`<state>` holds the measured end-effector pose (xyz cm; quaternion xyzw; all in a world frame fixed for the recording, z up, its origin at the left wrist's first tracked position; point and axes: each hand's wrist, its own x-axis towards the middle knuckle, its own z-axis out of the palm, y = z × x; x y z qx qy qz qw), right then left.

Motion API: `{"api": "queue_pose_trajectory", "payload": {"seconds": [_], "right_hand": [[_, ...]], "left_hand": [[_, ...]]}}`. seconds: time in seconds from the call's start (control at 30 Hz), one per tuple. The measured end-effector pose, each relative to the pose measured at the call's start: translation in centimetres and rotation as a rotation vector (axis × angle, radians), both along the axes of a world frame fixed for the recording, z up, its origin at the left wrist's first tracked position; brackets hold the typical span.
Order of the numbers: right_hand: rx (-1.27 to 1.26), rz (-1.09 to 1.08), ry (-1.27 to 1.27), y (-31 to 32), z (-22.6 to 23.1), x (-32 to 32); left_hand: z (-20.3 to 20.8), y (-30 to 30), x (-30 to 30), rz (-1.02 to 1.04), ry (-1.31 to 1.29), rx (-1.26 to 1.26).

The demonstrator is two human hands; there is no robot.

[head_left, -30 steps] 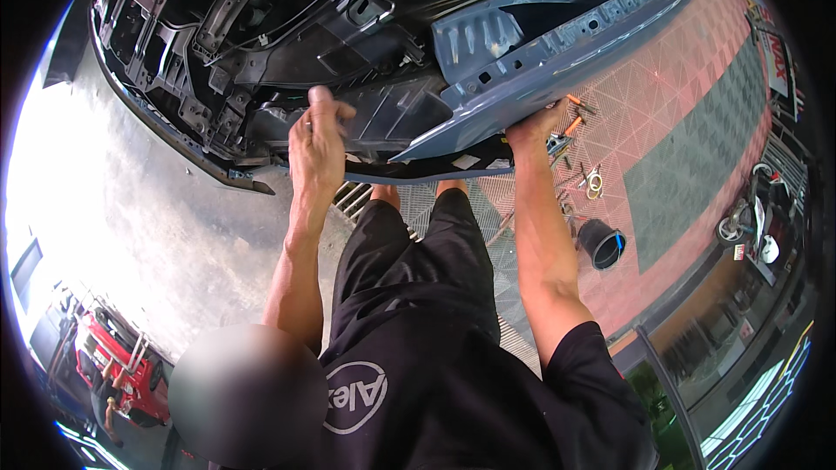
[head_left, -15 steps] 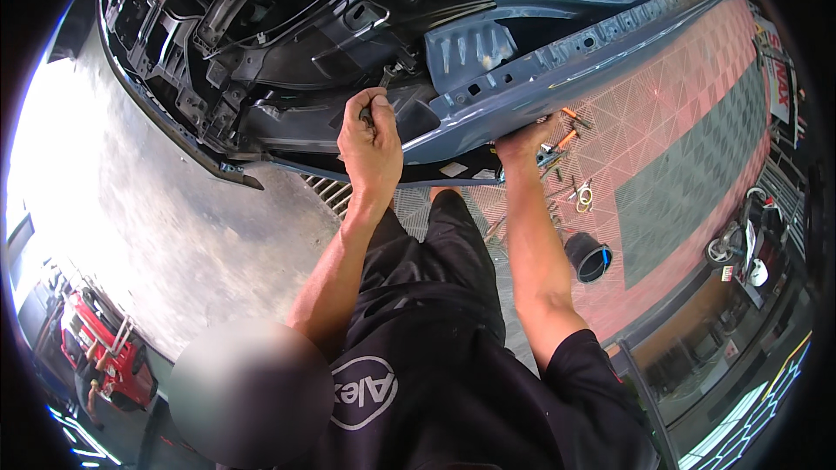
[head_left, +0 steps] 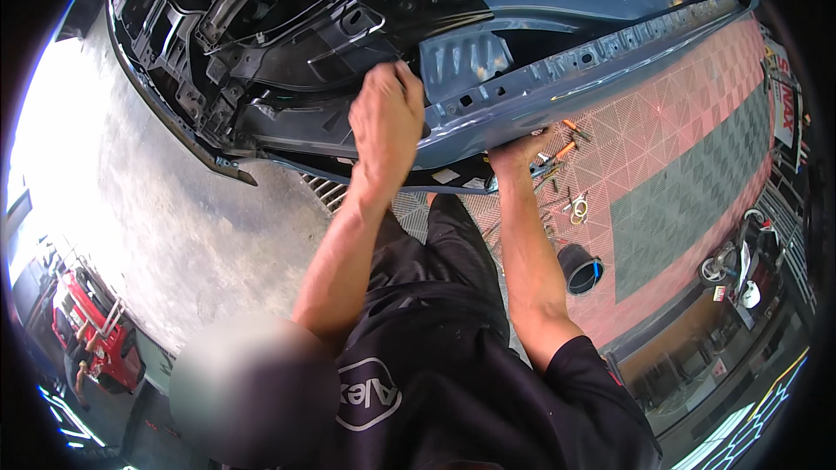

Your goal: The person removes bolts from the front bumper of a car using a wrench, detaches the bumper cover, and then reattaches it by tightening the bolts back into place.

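A blue-grey car fender (head_left: 566, 87) spans the upper middle of the view, with its row of holes along the upper flange. My left hand (head_left: 387, 117) is closed in a fist, knuckles up, over the dark gap beside a ribbed blue panel (head_left: 461, 57) at the fender's inner side. Whatever its fingers hold is hidden beneath them. My right hand (head_left: 520, 151) reaches under the fender's near outer edge, with its palm side against or close to the underside. Most of its fingers are out of sight behind the metal, so their grip cannot be told.
The car's dark front structure (head_left: 187, 78) lies at the upper left. On the red-and-grey tiled floor (head_left: 653, 165) are several orange-handled tools (head_left: 568, 150), yellowish rings (head_left: 579, 209) and a black bucket (head_left: 582, 270). A red vehicle (head_left: 96, 331) and a person (head_left: 78, 357) are far left; a motorcycle (head_left: 740, 265) is right.
My left hand has turned over, knuckles now up, and moved slightly up and right; the thin metal piece by its fingertips is now hidden. My right hand stays under the fender.
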<state>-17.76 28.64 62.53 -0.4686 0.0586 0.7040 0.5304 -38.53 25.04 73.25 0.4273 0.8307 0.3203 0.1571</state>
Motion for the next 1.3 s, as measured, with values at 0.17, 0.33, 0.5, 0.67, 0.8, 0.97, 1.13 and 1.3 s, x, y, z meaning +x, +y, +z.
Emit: {"api": "queue_pose_trajectory", "payload": {"seconds": [0.17,0.33,0.5,0.67,0.8,0.97,1.13,1.3], "right_hand": [[0.001,0.039,-0.011,-0.1,1.0,-0.4],[0.028,0.039,-0.013,-0.2,0.4,0.1],[-0.036,0.024,-0.044,-0.1,0.8,0.1],[-0.037,0.018,-0.072,-0.1,1.1,-0.4],[-0.03,0.022,-0.066,-0.1,1.1,-0.5],[-0.019,0.02,-0.071,-0.3,0.3,-0.2],[0.009,0.042,-0.056,-0.4,-0.4,0.4],[-0.002,0.043,-0.066,-0.4,0.4,-0.3]], "left_hand": [[-0.4,5.4,-7.9,0.101,-0.23,-0.292],[-1.2,4.4,-7.7,0.254,-0.293,-0.188],[-0.8,-1.3,-6.9,0.386,-0.157,0.078],[-2.0,-4.3,-5.0,0.204,-0.437,-0.14],[-5.5,-3.0,-3.8,0.146,-0.482,-0.048],[-6.2,-1.0,-2.3,0.217,-0.474,-0.089],[-5.6,-1.4,-2.2,0.152,-0.372,-0.031],[-6.3,-1.6,-2.8,0.113,-0.388,0.001]]}}
